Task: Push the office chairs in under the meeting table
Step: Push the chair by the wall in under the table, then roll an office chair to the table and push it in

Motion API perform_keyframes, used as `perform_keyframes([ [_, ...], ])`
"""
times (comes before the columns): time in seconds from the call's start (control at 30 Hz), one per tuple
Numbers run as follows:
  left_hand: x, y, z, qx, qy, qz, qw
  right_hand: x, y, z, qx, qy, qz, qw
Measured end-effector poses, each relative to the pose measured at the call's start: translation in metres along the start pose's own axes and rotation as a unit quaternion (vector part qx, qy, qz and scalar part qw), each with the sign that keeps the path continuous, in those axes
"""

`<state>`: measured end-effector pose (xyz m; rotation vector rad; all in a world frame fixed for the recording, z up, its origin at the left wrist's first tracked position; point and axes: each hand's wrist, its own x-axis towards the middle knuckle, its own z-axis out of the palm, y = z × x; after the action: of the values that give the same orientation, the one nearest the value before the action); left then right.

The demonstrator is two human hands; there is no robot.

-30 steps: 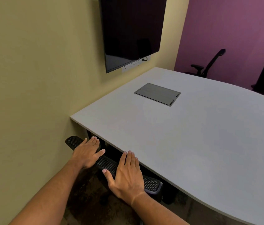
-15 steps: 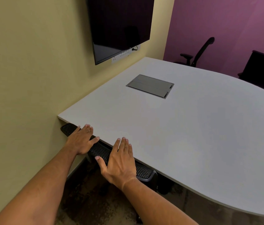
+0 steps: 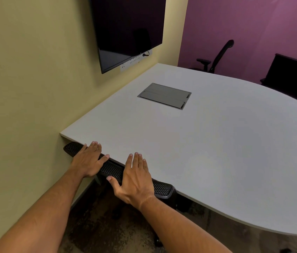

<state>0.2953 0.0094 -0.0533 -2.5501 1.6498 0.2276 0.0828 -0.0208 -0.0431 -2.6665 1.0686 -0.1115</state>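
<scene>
Both hands lie flat on the top of a black mesh chair back (image 3: 114, 171). The left hand (image 3: 87, 162) is near the end by the yellow wall (image 3: 25, 88). The right hand (image 3: 135, 179) is near the other end. The fingers are straight and held close together, with each thumb out to the side. They press on the chair and do not curl round it, so nothing is gripped.

The chair is at the near edge of the grey meeting table (image 3: 208, 152), close to the near left corner. Its top bar runs along that table edge, from the wall side toward the right. The bar is tucked tight against the edge, and the fingertips reach over the table top. The seat is hidden under the table.

The table lies straight ahead of both palms, so any last push goes forward, across the bar and not along it. Both hands are about as near to the bar as each other, so the push looks even. I think this chair is in as far as it can go, or nearly.

Two more black chairs wait by the far edge: one (image 3: 218, 57) turned sideways near the purple wall (image 3: 253, 24), and one (image 3: 290, 77) at the far right. They look like they still need pushing in.
</scene>
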Motion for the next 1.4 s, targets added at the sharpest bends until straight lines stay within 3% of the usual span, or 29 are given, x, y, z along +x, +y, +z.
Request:
perform_keyframes([
  [0.43,-0.014,0.025,-0.004,-0.040,0.039,0.050,0.997,-0.008,0.012,-0.001,0.061,0.052,0.006,0.997],
  [0.67,-0.019,0.071,-0.024,-0.048,0.084,0.098,0.991,-0.014,0.054,-0.022,0.043,0.107,0.019,0.993],
  [1.0,-0.006,0.185,-0.056,-0.020,0.131,0.208,0.969,-0.053,0.147,-0.084,-0.014,0.175,0.114,0.978],
  [1.4,-0.002,0.395,-0.076,-0.012,0.131,0.386,0.913,-0.171,0.295,-0.140,-0.052,0.235,0.292,0.926],
])
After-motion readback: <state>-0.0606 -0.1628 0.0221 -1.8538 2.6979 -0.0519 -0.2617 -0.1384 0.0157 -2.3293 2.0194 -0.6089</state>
